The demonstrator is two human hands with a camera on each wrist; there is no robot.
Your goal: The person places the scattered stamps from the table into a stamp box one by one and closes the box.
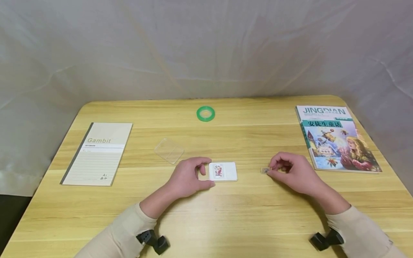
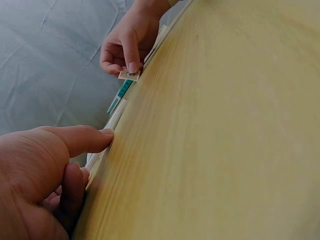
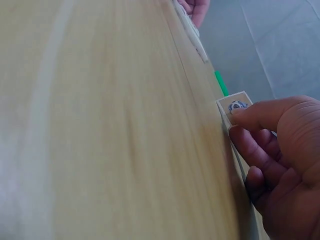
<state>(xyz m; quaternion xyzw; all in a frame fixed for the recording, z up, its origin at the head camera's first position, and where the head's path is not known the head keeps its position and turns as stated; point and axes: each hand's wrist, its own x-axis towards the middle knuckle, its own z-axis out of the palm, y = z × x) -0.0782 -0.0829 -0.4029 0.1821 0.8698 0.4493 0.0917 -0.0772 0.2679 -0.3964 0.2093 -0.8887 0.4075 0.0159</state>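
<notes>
In the head view my left hand (image 1: 190,177) grips the left end of a shallow white case (image 1: 230,172), thumb at the near edge and index finger at the far edge. A stamp with a red figure (image 1: 218,171) lies in the case's left part. Well to the right, my right hand (image 1: 292,172) pinches a small stamp (image 1: 264,170) between thumb and fingers, low over the table. The right wrist view shows its pale border and dark blue picture (image 3: 237,106), partly covered by the thumb. A clear plastic lid (image 1: 169,150) lies beyond the left hand.
A notebook (image 1: 100,154) lies on the left of the wooden table (image 1: 213,222), and a picture-covered book (image 1: 338,139) on the right. Near the back edge sits a green tape roll (image 1: 205,113). A pale cloth (image 1: 206,50) hangs behind the table.
</notes>
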